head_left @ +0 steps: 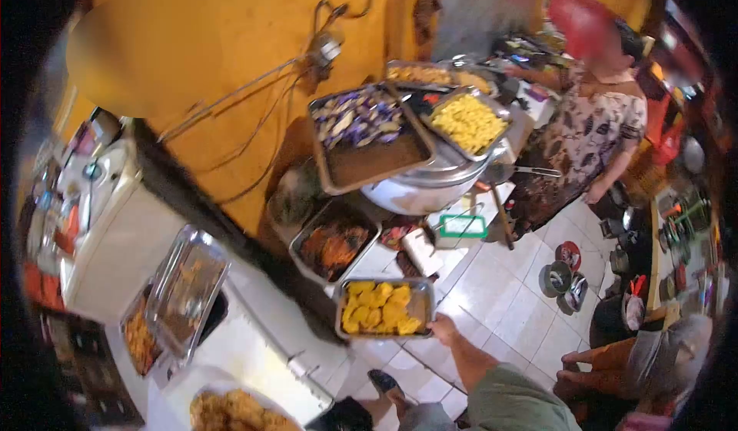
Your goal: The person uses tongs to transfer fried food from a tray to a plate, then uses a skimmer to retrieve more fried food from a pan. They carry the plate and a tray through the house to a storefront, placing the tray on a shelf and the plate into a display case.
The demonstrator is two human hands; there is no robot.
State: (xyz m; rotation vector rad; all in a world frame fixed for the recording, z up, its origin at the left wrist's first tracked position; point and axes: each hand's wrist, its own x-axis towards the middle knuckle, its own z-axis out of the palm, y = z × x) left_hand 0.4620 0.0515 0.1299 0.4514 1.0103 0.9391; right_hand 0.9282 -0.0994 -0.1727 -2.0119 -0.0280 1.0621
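My right hand (443,330) grips the right end of a metal tray (423,306), its arm reaching in from the bottom in a green sleeve. Rounded yellow pieces of food (378,308) lie on the tray, mostly towards its left and middle. Just behind is a deeper metal pan (367,252) with reddish-brown food in it. To the right of that pan are a white block-like item (422,253) and a green-rimmed container (463,226). My left hand is not in view.
A large tray of purple and white pieces (360,119) and a tray of yellow cubes (470,122) rest on a big pot (430,189). Another person (584,123) stands at the back right; someone sits low at right (653,362). Bowls (555,277) sit on the tiled floor.
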